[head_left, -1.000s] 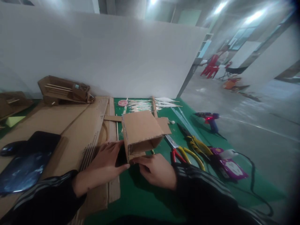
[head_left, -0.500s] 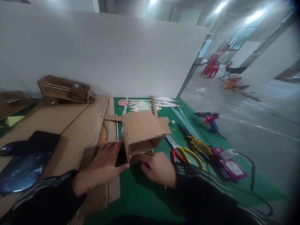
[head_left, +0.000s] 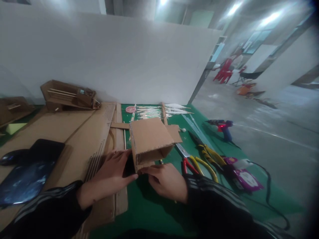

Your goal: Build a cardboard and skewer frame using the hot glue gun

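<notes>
A small cardboard box point(head_left: 151, 134) sits in front of me, its open side towards me and its flat top up. My left hand point(head_left: 113, 171) grips it along the left wall, with the thumb near the lower front corner and the other fingers behind. At the bottom front edge my right hand point(head_left: 165, 179) pinches the cardboard, its fingers curled and the tips near my left thumb. What lies under the box is mostly hidden. Flat cardboard strips point(head_left: 120, 125) stick out from behind the box on both sides.
To the right lie scissors point(head_left: 195, 163), yellow-handled pliers point(head_left: 210, 152), a purple-and-white power strip point(head_left: 245, 177) and a glue gun point(head_left: 224, 128) with a red light. Cardboard sheets point(head_left: 74, 132), a black phone-like slab point(head_left: 25, 181) and a cardboard model point(head_left: 69, 96) are left. Wooden sticks and cotton-tipped pieces point(head_left: 175, 109) lie behind.
My right hand has shifted slightly down along the box's front edge. The box has tilted or moved a very little; my left hand stays in place.
</notes>
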Action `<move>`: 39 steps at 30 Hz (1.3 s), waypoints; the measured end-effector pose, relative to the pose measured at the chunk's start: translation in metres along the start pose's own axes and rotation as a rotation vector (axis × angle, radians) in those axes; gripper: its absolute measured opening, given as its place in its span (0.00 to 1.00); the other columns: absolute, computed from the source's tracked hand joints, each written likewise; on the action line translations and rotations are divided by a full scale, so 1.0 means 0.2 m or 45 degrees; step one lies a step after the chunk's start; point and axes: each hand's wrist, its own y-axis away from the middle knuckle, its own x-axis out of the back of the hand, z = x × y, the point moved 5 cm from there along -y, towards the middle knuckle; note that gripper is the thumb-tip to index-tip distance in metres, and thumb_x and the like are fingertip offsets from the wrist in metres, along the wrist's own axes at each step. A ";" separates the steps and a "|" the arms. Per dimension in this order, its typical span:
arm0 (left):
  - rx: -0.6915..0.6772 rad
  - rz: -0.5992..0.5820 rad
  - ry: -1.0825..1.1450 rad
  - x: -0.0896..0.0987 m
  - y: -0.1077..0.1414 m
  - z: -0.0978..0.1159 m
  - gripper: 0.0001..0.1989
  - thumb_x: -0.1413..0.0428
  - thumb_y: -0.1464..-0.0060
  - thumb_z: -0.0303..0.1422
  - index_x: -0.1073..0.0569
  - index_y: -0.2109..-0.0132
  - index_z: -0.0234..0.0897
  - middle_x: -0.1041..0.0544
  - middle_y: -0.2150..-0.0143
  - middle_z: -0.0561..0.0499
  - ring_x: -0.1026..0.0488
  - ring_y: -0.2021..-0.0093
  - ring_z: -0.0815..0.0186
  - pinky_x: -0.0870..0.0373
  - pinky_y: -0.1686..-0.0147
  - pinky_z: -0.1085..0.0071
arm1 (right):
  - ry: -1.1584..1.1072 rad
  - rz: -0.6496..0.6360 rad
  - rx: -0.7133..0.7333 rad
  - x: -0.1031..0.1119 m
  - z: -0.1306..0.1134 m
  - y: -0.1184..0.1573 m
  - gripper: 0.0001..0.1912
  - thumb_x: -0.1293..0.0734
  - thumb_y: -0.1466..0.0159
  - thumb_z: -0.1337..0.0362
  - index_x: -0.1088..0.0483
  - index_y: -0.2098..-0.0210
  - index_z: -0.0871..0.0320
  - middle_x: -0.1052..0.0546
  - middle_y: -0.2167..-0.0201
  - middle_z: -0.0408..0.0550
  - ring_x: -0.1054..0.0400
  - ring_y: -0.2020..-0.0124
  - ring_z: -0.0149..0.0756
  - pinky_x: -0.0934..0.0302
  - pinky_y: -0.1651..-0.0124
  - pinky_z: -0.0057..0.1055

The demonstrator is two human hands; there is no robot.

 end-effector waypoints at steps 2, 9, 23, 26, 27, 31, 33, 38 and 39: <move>-0.004 -0.012 0.010 0.00 0.00 0.00 0.29 0.41 0.43 0.48 0.35 0.38 0.44 0.29 0.36 0.45 0.36 0.36 0.46 0.43 0.37 0.46 | 0.009 0.024 -0.048 0.01 0.02 0.00 0.22 0.41 0.35 0.70 0.26 0.45 0.48 0.18 0.54 0.43 0.23 0.56 0.36 0.36 0.54 0.27; -0.010 0.050 0.030 0.01 0.00 0.00 0.30 0.41 0.44 0.49 0.34 0.39 0.42 0.29 0.37 0.44 0.36 0.36 0.46 0.44 0.36 0.47 | 0.067 0.017 -0.121 0.01 0.04 -0.01 0.21 0.41 0.34 0.69 0.26 0.45 0.49 0.17 0.55 0.46 0.23 0.56 0.37 0.36 0.53 0.27; 0.001 0.017 0.023 0.01 0.01 0.01 0.31 0.41 0.43 0.48 0.36 0.37 0.44 0.30 0.36 0.44 0.37 0.35 0.45 0.43 0.37 0.45 | 0.105 0.015 -0.101 0.01 0.00 0.00 0.20 0.40 0.34 0.69 0.25 0.48 0.45 0.17 0.57 0.42 0.22 0.59 0.38 0.38 0.59 0.28; 0.003 0.036 0.023 0.00 0.01 0.00 0.30 0.40 0.44 0.48 0.35 0.38 0.42 0.29 0.37 0.44 0.36 0.36 0.46 0.43 0.37 0.46 | 0.143 0.077 -0.171 0.02 0.04 0.00 0.19 0.40 0.34 0.68 0.24 0.49 0.46 0.17 0.58 0.42 0.22 0.60 0.40 0.38 0.60 0.29; 0.006 0.042 0.023 0.00 0.01 0.00 0.30 0.40 0.44 0.47 0.35 0.39 0.42 0.29 0.37 0.44 0.36 0.36 0.46 0.43 0.37 0.46 | 0.151 0.094 -0.186 0.02 0.04 0.00 0.19 0.39 0.35 0.67 0.24 0.49 0.46 0.17 0.58 0.43 0.22 0.60 0.40 0.37 0.60 0.30; 0.016 0.039 0.019 0.00 0.01 0.00 0.30 0.40 0.44 0.48 0.34 0.39 0.42 0.29 0.38 0.44 0.36 0.37 0.45 0.42 0.38 0.46 | 0.128 0.114 -0.173 0.02 0.06 0.00 0.19 0.40 0.35 0.68 0.23 0.50 0.48 0.17 0.57 0.44 0.22 0.59 0.40 0.37 0.58 0.29; 0.016 0.028 0.016 0.00 0.01 0.00 0.31 0.41 0.44 0.49 0.35 0.38 0.42 0.30 0.36 0.43 0.37 0.36 0.45 0.43 0.37 0.45 | 0.106 0.112 -0.162 0.01 0.06 0.00 0.20 0.40 0.35 0.68 0.24 0.49 0.48 0.17 0.57 0.44 0.22 0.60 0.39 0.37 0.58 0.29; 0.035 0.014 0.024 0.00 0.01 0.00 0.31 0.42 0.43 0.49 0.36 0.37 0.42 0.30 0.36 0.43 0.38 0.35 0.45 0.43 0.37 0.46 | 0.043 0.084 -0.140 0.00 0.05 0.00 0.22 0.40 0.35 0.69 0.26 0.46 0.45 0.17 0.55 0.41 0.22 0.58 0.38 0.36 0.58 0.29; 0.035 0.016 0.026 0.00 0.01 0.00 0.31 0.41 0.43 0.49 0.36 0.38 0.42 0.30 0.36 0.43 0.38 0.35 0.45 0.43 0.37 0.46 | 0.039 0.073 -0.135 0.00 0.05 0.00 0.22 0.40 0.35 0.69 0.26 0.46 0.45 0.17 0.55 0.41 0.22 0.58 0.38 0.36 0.58 0.29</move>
